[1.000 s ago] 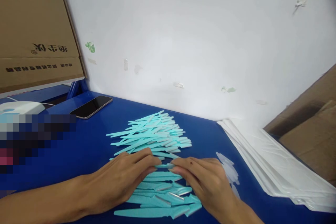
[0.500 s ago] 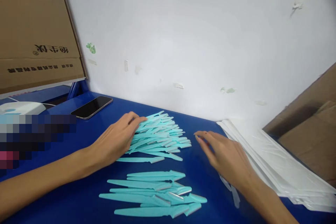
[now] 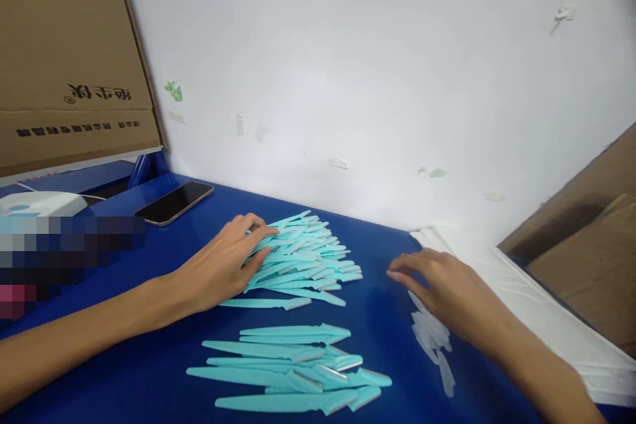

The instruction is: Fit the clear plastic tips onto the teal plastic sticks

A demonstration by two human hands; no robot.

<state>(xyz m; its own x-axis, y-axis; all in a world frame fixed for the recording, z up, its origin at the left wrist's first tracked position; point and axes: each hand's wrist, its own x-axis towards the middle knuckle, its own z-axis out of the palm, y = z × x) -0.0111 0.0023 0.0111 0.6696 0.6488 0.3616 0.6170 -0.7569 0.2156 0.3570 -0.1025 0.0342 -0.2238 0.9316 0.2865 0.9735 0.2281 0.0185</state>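
Rests half-spread left hand (image 3: 226, 258) at handle side of razor pile (image 3: 308, 255), probably for easy reach, with right hand (image 3: 440, 281) pinched narrow near whitish strips (image 3: 431, 331).

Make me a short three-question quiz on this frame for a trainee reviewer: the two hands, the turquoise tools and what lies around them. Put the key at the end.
1. Fill the gap: the ____ grip is at the farther pile of turquoise tools.
2. True or false: the phone lies between the two turquoise groups.
3. What lies on the blue table beside the right grip?
A) scissors
B) pale translucent pieces
C) a roll of tape

Key:
1. Left: the left grip is at that pile.
2. False: the phone lies beyond the left forearm, toward the wall.
3. B.
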